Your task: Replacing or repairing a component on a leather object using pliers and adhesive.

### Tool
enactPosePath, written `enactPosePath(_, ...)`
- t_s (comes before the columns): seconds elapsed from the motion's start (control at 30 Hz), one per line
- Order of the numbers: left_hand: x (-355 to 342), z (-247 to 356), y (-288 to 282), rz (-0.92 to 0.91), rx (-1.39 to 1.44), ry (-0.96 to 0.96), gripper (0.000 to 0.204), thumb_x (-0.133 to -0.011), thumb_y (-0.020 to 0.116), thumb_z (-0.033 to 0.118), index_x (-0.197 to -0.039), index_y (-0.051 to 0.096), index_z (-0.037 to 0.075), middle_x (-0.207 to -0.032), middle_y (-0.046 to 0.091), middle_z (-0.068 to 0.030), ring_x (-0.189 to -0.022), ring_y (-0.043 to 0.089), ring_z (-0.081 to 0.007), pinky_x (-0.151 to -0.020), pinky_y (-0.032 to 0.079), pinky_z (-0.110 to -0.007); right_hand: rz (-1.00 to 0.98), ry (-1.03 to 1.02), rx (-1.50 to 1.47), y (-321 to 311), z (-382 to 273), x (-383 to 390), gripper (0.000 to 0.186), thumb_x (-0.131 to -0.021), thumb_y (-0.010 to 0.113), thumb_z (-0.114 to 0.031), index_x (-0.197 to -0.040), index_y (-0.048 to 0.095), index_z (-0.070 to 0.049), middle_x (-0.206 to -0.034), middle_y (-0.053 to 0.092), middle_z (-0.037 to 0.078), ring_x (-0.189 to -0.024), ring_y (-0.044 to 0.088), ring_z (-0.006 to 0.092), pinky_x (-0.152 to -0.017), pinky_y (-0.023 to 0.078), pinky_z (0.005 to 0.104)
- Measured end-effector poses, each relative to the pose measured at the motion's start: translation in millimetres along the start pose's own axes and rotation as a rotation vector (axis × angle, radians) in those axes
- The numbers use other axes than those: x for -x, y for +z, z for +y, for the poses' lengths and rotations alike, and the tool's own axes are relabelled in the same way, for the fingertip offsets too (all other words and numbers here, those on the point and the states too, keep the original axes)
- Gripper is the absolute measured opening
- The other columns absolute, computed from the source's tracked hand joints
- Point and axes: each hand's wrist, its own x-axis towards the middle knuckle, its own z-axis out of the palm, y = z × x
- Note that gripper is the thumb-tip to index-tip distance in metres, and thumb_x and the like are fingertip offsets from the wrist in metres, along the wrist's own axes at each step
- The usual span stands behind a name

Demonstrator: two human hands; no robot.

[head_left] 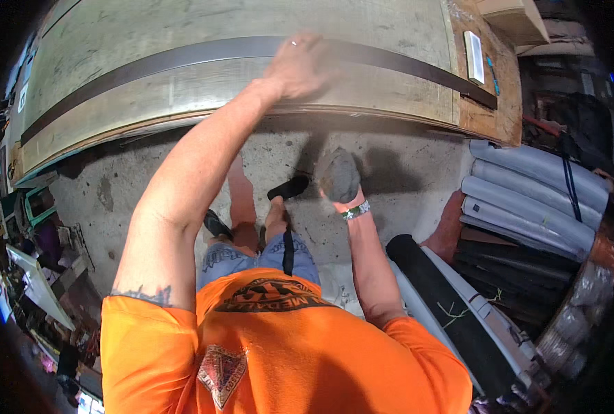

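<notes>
The left hand (298,67), blurred, spreads a loosely open grip over the long, flat, dark strip (196,53) lying lengthwise across the tabletop (488,122), contact unclear, while the right hand (347,201) closes its grip on a dull grey, rounded lump (338,174) above the floor (403,141).

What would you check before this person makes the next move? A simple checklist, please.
1. Long, flat, dark-grey strip lying along the pale, scuffed tabletop: ok.
2. Left hand at the strip: ok.
3. How firmly that hand presses: cannot tell, the fingers are blurred.
4. Right hand with a grip on the rounded, soft-looking grey bundle: ok.
5. White rectangular block and slim blue tool away from both hands: ok.
6. Strip fastened down: cannot tell.
</notes>
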Motion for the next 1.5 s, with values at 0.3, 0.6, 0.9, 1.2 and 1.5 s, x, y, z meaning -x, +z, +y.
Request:
enactPosePath(0.3,326,1,-187,-0.005,0.541,-0.199,0.058,-0.085,0.073,0.046,-0.12,0.064,0.0,-0.115,0.066,-0.0201,-0.111,0.061,-0.0338,-0.097,0.049,-0.044,0.012,0.06,0.719,203,203,-13,0.028,-0.099,0.052,-0.025,-0.112,0.067,-0.005,-0.102,0.071,0.005,-0.09,0.069,0.0189,-0.079,0.058,0.0343)
enactPosePath(0.6,626,-84,-275,0.307,0.639,-0.947,0.027,-0.085,0.069,0.011,-0.109,0.062,0.0,-0.084,0.069,-0.008,-0.072,0.063,-0.0145,-0.068,0.052,-0.032,-0.124,0.596,1.443,303,479,-54,0.035,-0.096,0.059,-0.01,-0.128,0.049,0.0,-0.09,0.061,0.004,-0.073,0.06,0.0106,-0.063,0.053,0.0308)
enactPosePath(0.9,710,-180,-374,0.609,0.626,-1.108,0.028,-0.084,0.059,-0.004,-0.112,0.064,-0.005,-0.09,0.072,-0.0117,-0.079,0.067,-0.0127,-0.069,0.053,-0.03,-0.676,0.863,1.261,436,624,-135,0.056,-0.093,0.072,-0.036,-0.133,0.048,-0.005,-0.093,0.061,0.0,-0.072,0.059,0.0071,-0.063,0.051,0.0243)
enactPosePath(1.2,795,-320,-490,0.84,0.144,-1.223,0.02,-0.087,0.069,0.008,-0.106,0.068,0.001,-0.102,0.068,-0.0116,-0.092,0.065,-0.0245,-0.079,0.052,-0.034,-1.05,0.397,1.708,535,783,-320,0.074,-0.087,0.073,-0.042,-0.134,0.052,0.011,-0.135,0.057,0.03,-0.129,0.057,0.0303,-0.105,0.045,0.0397)
enactPosePath(1.5,787,-508,-607,0.82,0.023,-0.999,0.02,-0.085,0.07,0.01,-0.103,0.065,0.002,-0.113,0.065,-0.0149,-0.11,0.058,-0.0363,-0.097,0.046,-0.044,-0.688,-0.112,1.795,700,857,-484,0.044,-0.096,0.058,-0.031,-0.121,0.055,0.005,-0.111,0.065,0.027,-0.104,0.064,0.0375,-0.089,0.048,0.0421)
